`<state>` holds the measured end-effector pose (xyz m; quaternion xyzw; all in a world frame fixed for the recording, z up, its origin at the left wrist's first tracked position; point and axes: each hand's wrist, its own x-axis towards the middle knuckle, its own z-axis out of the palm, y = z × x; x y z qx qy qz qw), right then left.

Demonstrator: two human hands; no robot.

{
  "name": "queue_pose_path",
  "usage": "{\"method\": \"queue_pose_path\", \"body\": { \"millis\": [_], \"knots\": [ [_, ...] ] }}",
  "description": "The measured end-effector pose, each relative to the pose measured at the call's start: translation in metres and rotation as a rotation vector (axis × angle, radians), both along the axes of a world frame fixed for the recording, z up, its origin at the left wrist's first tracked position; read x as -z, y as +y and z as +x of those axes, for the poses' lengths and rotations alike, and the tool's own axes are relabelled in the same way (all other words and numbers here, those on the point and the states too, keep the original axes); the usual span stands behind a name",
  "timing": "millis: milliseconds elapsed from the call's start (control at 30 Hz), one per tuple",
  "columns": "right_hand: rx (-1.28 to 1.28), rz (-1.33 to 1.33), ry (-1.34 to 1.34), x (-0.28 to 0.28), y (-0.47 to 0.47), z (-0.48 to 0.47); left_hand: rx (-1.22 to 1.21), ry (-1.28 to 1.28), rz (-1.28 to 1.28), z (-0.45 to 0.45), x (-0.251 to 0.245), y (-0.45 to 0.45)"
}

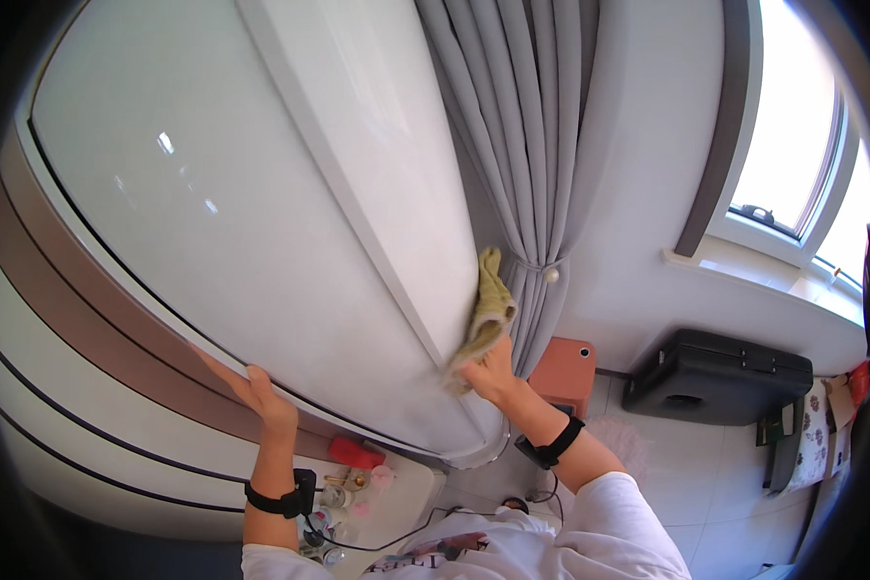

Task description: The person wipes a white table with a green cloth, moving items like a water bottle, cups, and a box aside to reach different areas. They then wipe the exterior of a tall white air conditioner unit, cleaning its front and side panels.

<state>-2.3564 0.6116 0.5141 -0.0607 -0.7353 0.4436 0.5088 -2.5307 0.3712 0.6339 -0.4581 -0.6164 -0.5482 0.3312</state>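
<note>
A large glossy white cabinet panel point(261, 217) with a raised lengthwise strip fills the left and centre. My left hand point(264, 406) lies against its lower edge, fingers stretched along the brown band point(152, 319) and thumb near the dark trim. In my right hand point(491, 370) is a bunched yellow-green cloth point(491, 297), pressed at the panel's right edge. Part of the cloth is blurred, and its underside is hidden. Black straps with small devices sit on both wrists.
Beside the panel hangs a tied grey curtain point(544, 181). An orange-pink box point(565, 370) and a black case point(721, 377) stand by the wall below the window point(783, 123). Jars point(336, 496) and a red item point(355, 454) lie on a white surface point(413, 486). A black cable crosses near my body.
</note>
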Motion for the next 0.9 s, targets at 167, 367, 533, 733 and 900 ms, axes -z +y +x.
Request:
{"method": "queue_pose_path", "body": {
  "millis": [167, 367, 533, 733, 900],
  "knots": [
    [0.068, -0.330, -0.549, 0.100, 0.029, 0.000, -0.034, -0.039, 0.005, -0.002, 0.001, -0.003],
    [-0.303, -0.419, -0.157, -0.071, 0.099, -0.055, -0.038, -0.041, -0.015, 0.004, -0.006, 0.002],
    [-0.644, -0.049, 0.272, -0.248, 0.100, -0.063, -0.057, -0.102, -0.015, -0.003, 0.003, -0.007],
    [-0.540, -0.244, 0.039, -0.203, 0.116, -0.087, -0.191, -0.081, 0.073, -0.018, 0.024, -0.019],
    [-0.571, -0.797, -0.267, -0.001, 0.128, -0.104, -0.094, -0.130, 0.050, -0.025, 0.029, -0.030]
  ]
}}
